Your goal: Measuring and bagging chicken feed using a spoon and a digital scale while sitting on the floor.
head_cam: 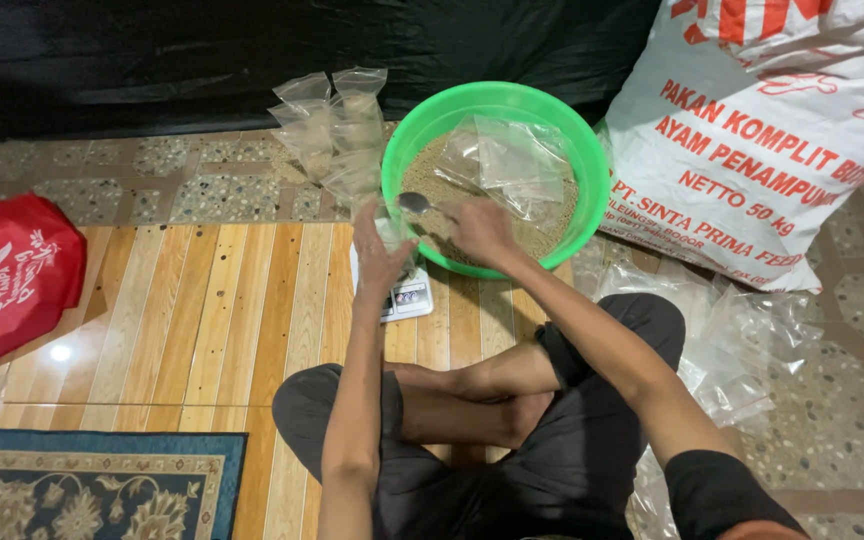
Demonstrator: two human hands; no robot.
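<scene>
I sit cross-legged on the floor. My right hand (480, 229) grips a metal spoon (414, 203) over a green plastic basin (565, 130) filled with tan grain-like feed. A clear empty plastic bag (512, 160) lies on the feed. My left hand (379, 255) holds a small clear plastic bag open above a small white digital scale (410, 297) that stands on the floor just in front of the basin.
Several filled clear bags (337, 130) stand left of the basin. A large white printed sack (752, 130) leans at the right. Empty clear bags (752, 340) lie by my right knee. A red bag (7, 275) is at the left, a patterned rug (82, 485) at the bottom left.
</scene>
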